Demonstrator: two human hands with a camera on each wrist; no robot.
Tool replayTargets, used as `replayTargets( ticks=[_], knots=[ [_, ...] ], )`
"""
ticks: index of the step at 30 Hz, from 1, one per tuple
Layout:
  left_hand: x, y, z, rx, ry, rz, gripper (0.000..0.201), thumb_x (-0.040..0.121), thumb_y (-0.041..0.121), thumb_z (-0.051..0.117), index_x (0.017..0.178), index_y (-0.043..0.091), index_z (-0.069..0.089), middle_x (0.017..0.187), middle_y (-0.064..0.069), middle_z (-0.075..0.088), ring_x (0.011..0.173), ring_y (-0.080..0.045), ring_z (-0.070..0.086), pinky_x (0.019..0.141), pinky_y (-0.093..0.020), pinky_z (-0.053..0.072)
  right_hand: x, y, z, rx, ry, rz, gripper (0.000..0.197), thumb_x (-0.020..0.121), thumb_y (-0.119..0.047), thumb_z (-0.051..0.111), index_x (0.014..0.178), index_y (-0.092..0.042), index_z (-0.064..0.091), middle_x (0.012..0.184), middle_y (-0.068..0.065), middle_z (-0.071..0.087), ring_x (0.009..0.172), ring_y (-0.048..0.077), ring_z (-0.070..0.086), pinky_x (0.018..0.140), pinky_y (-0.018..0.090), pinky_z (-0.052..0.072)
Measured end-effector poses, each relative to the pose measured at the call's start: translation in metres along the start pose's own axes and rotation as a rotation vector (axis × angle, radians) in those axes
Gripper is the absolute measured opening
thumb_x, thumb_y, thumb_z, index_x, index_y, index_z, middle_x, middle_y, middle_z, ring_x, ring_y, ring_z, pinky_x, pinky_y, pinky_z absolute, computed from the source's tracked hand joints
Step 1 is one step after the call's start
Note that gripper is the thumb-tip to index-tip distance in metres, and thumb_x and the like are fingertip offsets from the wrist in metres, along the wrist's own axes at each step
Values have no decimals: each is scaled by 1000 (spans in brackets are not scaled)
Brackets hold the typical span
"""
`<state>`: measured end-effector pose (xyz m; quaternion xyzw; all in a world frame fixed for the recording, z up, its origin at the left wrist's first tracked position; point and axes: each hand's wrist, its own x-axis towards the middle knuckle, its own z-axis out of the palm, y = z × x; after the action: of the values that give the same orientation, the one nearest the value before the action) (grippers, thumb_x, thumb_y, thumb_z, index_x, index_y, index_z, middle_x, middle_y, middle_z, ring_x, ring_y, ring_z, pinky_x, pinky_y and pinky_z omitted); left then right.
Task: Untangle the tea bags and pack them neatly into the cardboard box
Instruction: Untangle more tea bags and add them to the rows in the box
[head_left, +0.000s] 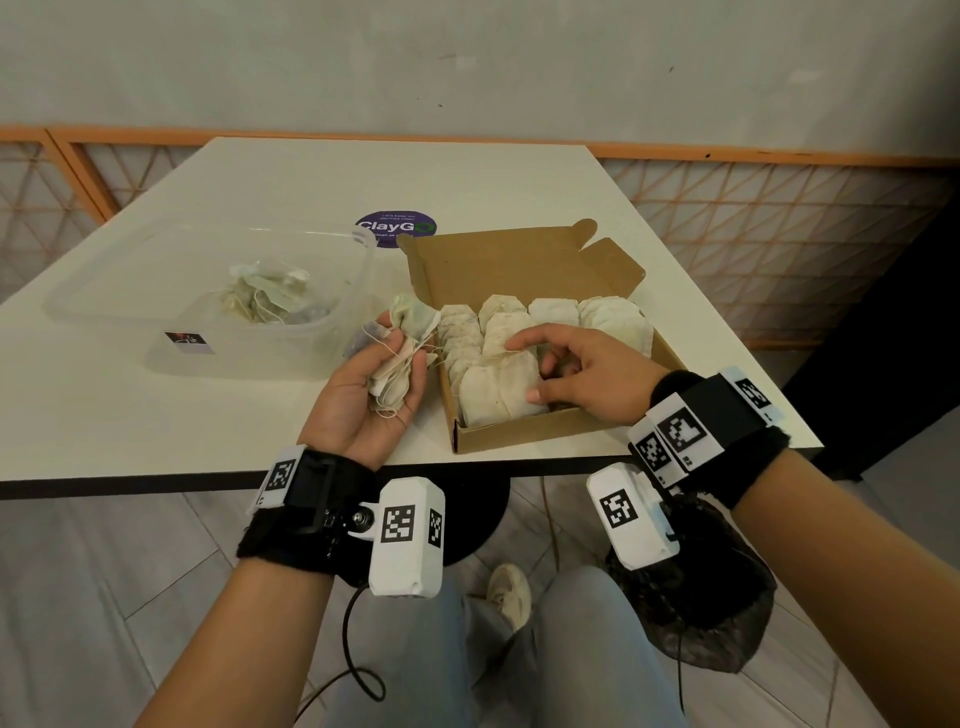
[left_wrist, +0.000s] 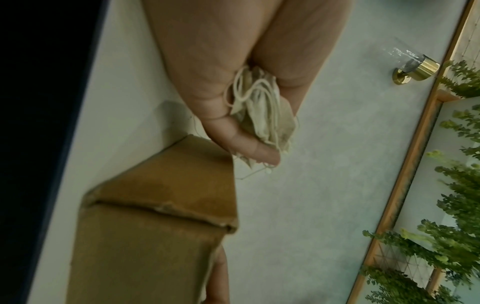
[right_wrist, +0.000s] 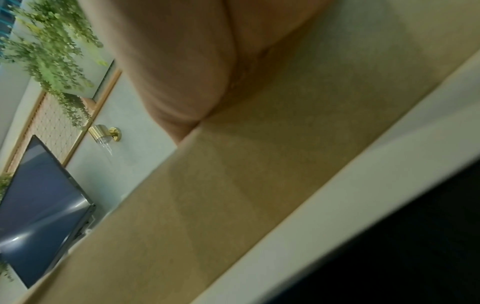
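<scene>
Palm-up, the left hand (head_left: 363, 395) grips a tangled clump (head_left: 402, 358) of tea bags, strings trailing. Just to its right sits the box (head_left: 519, 436), where the right hand (head_left: 587, 374), fingers loosely spread, rests on packed bags (head_left: 498, 389) lying in rows.

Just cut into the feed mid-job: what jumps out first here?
The open cardboard box near the table's front edge, with rows of tea bags lying flat inside and the right hand over them. Just left of it, the left hand holds a tangled clump of tea bags with loose strings. Farther left, a clear plastic tub holds more tangled bags.
</scene>
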<state>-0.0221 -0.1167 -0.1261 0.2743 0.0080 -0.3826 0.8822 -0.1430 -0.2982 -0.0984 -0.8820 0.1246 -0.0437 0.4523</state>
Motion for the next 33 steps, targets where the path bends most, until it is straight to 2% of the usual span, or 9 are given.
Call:
replayTargets(
  ticks=[4,7,12,17,19,23,27,31,33],
  knots=[
    [0,0,0,-14,6,3,26,74,7,60,98,15,65,92,-2,71,86,-14,66,55,-20,55,-1,2,1,-1,91,-77,32,81,-6,68,103,-30,65,86,-2,48,60,-7,48,68,8,40],
    [0,-1,1,-16,4,0,26,74,7,60,98,15,65,94,-3,70,93,-15,63,55,-20,55,-4,1,0,36,194,-105,20,83,-13,67,98,-26,69,85,-8,52,76,2,51,74,8,39],
    [1,-1,0,-20,-3,-4,28,75,7,60,101,15,64,100,-4,67,96,-16,61,55,-20,55,-4,-1,0,59,171,-72,14,83,-14,67,87,-27,70,88,-17,58,71,-14,52,76,7,39],
    [4,1,-4,-53,-14,-28,25,76,7,59,100,16,65,103,-3,66,107,-16,57,56,-20,55,-7,-3,-1,221,217,-67,16,81,-9,68,91,-21,72,86,-12,65,82,3,62,83,16,48],
    [4,1,-4,-55,-15,-27,25,76,7,60,99,15,64,102,-3,66,106,-16,58,55,-20,55,-8,-4,-4,286,250,-72,19,82,-7,66,98,-15,71,87,-12,69,81,-3,64,77,9,48],
    [3,1,-3,-44,-13,-15,24,75,6,59,98,15,64,94,-3,69,99,-16,61,55,-20,55,-11,-5,-10,360,263,-82,14,87,-2,58,98,-5,66,64,-15,66,57,-5,56,54,5,41],
    [2,0,-2,-36,-9,-6,23,75,6,59,96,14,64,87,-2,71,96,-15,62,55,-20,55,-11,-6,-9,366,206,-71,15,89,0,54,100,-3,63,74,-7,64,56,-6,56,55,6,43],
    [2,0,-2,-35,-12,0,23,75,6,60,96,14,64,89,-2,71,93,-15,64,55,-20,55,-10,-6,-10,337,126,-41,18,89,1,52,105,1,61,61,-12,63,55,-7,54,55,5,41],
    [1,1,-2,-27,-13,5,23,74,6,60,96,14,64,87,-2,72,86,-14,67,55,-20,55,-9,-6,-9,273,103,-30,18,89,-1,54,104,1,64,67,-11,62,56,-6,54,56,4,40]
  ],
)
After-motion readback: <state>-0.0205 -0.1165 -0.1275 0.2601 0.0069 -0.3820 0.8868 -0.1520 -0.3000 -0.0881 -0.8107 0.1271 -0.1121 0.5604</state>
